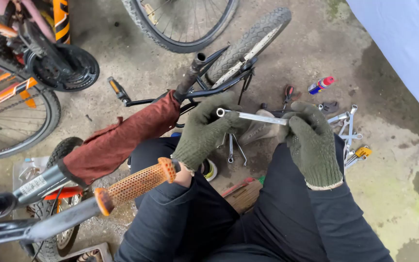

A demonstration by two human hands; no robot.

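The wrench [253, 117], a slim silver bar with a ring end, lies level between two gloved hands above the person's knees, its ring end pointing to the left hand and its other end buried in the right. Going from the biggest things down: a small black bicycle [190, 92] lies across the concrete floor [136, 73] in front of the person, its knobbly rear tyre [248, 46] up near the top of the view and its frame tube wrapped in a dark red cloth [122, 138]. Nearer the camera its handlebar carries an orange rubber grip [136, 185], which crosses just in front of the left wrist. A second, orange bicycle [10, 92] stands at the left edge, and another wheel [180, 24] shows at the top.

The left hand [202, 131], in a dark green knitted glove, has its fingers curled around the ring end of the wrench, the ring itself showing just past the thumb. The right hand [314, 143], in a matching glove, is closed in a fist on the wrench's other end.

On the floor to the right, well apart from the hands, lie a heap of loose spanners [347, 128], red-handled pliers [287, 95] and a small blue spray can with a red cap [321, 85]. More spanners [233, 147] lie on the floor under the hands.
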